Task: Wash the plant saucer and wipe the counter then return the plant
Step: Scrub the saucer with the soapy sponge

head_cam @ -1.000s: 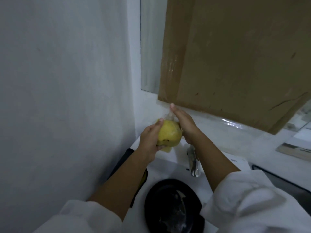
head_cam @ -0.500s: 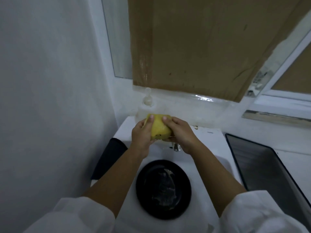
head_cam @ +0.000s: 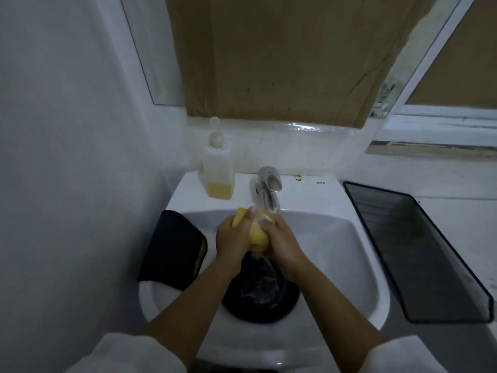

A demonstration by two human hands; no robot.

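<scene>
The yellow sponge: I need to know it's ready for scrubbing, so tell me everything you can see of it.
The yellow sponge looks soft and foamy, squeezed out of shape between the left hand and right hand. One corner sticks up past the left fingers. It is held above the black saucer in the sink, just below the tap. Pale suds seem to cling to it.

Both arms fwd — L hand [head_cam: 233,239] & R hand [head_cam: 282,242] clenched together.

Home bathroom: white ceramic washbasin [head_cam: 371,267], chrome tap [head_cam: 269,184], soap dispenser [head_cam: 217,173], mirror [head_cam: 150,49] on wall.
</scene>
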